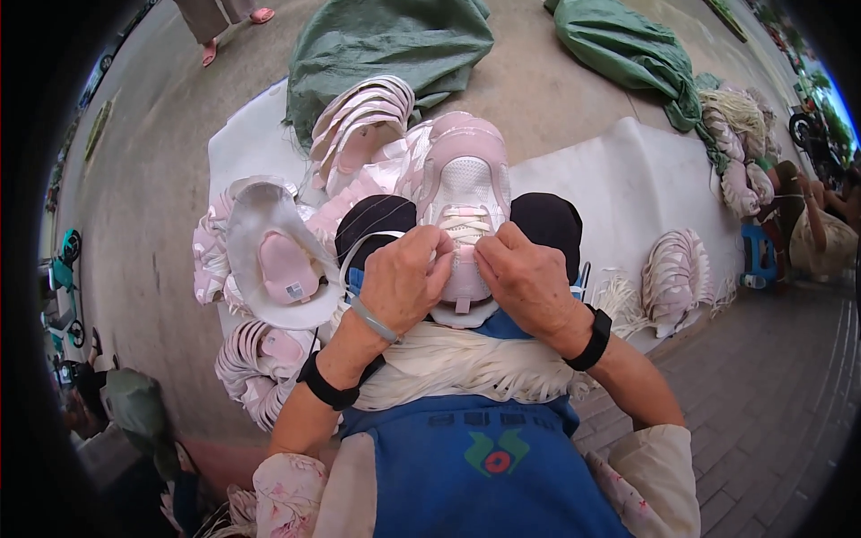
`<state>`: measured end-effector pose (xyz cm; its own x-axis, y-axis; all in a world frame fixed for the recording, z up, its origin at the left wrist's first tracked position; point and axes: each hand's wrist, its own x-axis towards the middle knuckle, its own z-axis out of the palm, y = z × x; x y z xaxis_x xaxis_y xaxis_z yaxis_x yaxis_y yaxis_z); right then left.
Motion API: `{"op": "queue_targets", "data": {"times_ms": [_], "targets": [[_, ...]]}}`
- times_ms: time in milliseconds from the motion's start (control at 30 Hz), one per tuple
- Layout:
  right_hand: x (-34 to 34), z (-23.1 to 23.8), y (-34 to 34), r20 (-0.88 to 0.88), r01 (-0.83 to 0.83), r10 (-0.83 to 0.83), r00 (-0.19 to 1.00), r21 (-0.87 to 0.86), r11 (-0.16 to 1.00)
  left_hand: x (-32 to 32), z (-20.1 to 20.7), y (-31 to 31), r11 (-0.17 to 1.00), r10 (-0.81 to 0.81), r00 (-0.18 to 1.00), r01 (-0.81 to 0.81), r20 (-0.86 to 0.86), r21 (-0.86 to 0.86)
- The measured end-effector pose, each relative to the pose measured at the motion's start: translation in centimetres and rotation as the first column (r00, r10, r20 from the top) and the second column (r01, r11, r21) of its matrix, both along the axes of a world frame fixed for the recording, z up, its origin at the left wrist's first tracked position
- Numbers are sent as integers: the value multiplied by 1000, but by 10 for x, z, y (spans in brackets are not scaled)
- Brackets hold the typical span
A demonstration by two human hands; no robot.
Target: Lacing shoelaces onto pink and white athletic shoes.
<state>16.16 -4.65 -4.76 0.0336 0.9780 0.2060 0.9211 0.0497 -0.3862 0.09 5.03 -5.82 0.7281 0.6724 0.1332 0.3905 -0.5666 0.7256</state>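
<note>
A pink and white shoe upper [465, 179] rests over my lap between my knees, its toe pointing away from me. Cream shoelace [466, 224] criss-crosses the eyelets over its tongue. My left hand [408, 273] is closed in a pinch at the left eyelet edge, and a loose loop of lace curves out beside it. On the opposite edge, my right hand [529, 278] is closed too, its thumb and forefinger pinched at the lacing. The fingertips partly hide the lace ends. A thick bundle of cream laces [457, 363] lies across my lap, over the blue apron [484, 430].
Stacked pink uppers [363, 130] lie ahead on a white sheet [619, 170], with more uppers [677, 282] at the right. A curved white piece [247, 233] holds a pink part at left. Green sacks [386, 45] lie beyond. People sit at the far right near a blue stool [759, 254].
</note>
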Motion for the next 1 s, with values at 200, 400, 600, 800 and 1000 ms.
{"op": "queue_targets", "data": {"times_ms": [200,400,600,800,1000], "targets": [[-13,13,4,161,60,-29,986,-192,980,-10,-4,-6,989,8,1000,-8,2,146],[-10,19,19,181,22,34,983,-301,953,-8,2,-4,978,7,1000,-12,21,210],[20,-7,21,-319,-116,67,945,-136,984,-10,1,-6,980,-36,998,27,45,198],[24,1,17,-540,-90,-84,837,-289,953,-14,9,-7,995,-20,999,22,-25,100],[6,8,11,-96,0,-21,995,-205,979,-7,11,-6,997,-26,992,35,-120,75]]}}
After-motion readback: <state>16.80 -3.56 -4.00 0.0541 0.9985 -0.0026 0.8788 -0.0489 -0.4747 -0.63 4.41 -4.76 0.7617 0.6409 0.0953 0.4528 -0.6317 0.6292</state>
